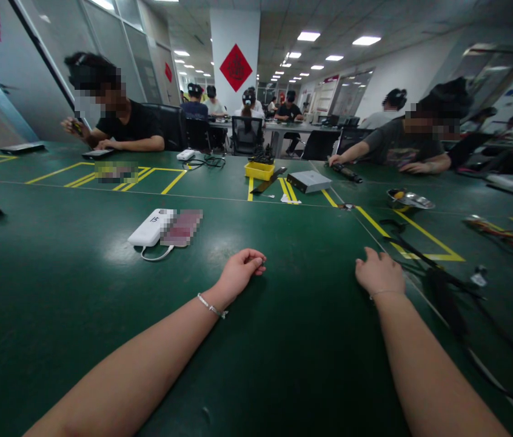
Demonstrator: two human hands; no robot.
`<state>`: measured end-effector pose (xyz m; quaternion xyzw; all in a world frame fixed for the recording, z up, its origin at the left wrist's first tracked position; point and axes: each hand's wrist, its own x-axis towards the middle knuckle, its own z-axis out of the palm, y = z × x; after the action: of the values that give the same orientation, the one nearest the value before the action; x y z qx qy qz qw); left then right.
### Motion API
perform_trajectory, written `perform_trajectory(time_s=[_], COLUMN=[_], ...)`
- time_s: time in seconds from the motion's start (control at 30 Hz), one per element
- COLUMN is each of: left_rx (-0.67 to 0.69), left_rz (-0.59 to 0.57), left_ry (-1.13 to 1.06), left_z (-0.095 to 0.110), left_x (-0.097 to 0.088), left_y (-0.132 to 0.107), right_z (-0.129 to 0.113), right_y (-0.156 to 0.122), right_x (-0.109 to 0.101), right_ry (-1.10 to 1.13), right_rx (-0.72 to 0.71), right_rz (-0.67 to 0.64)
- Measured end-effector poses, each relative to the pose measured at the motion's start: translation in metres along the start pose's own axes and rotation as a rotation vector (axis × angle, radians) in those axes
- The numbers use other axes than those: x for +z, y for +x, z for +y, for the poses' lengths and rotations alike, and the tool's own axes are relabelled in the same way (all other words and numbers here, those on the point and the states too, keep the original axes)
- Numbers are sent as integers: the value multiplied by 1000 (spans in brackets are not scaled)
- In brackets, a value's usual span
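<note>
My left hand (242, 270) rests on the green tabletop with its fingers curled and the thumb pressed against them. Whatever may be in that pinch is too small to make out. To its left lie a white power bank (151, 227) and a blurred-out, phone-like flat thing (182, 228), with a short white cable (159, 257) at their near edge. My right hand (380, 273) is palm down over the table, fingers loosely bent and apart, holding nothing that I can see. Black cables (424, 255) run just right of it.
Across the table stand a yellow bin (259, 170) and a grey metal box (308, 181). Further right are a metal dish (410, 199) and a bundle of coloured wires (506, 233). Two people sit opposite, left and right. Yellow tape marks the tabletop.
</note>
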<state>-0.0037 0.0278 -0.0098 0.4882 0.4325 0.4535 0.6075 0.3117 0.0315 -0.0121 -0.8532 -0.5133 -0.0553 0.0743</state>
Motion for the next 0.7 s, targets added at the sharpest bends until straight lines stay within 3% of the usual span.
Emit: perform_trajectory(time_s=[0.13,0.33,0.43,0.5,0.7], left_rx=[-51,-26,-37,-40,1], left_rz=[44,40,18,-7,-38], left_ry=[-114,-130,-117,-100,-39], left_z=[-1,-1,1,2,0], left_x=[-1,0,0,1,3], left_y=[1,1,-1,-2,-2], right_z=[24,12,-14,-39,-109], right_y=[12,8,-4,-19,-74], right_x=[4,-10,-14,-14,-14], right_ry=[-17,6,131,332,941], right_rx=[23,75,-102,-252,-595], right_rz=[-89,-130,-55,-48,-272])
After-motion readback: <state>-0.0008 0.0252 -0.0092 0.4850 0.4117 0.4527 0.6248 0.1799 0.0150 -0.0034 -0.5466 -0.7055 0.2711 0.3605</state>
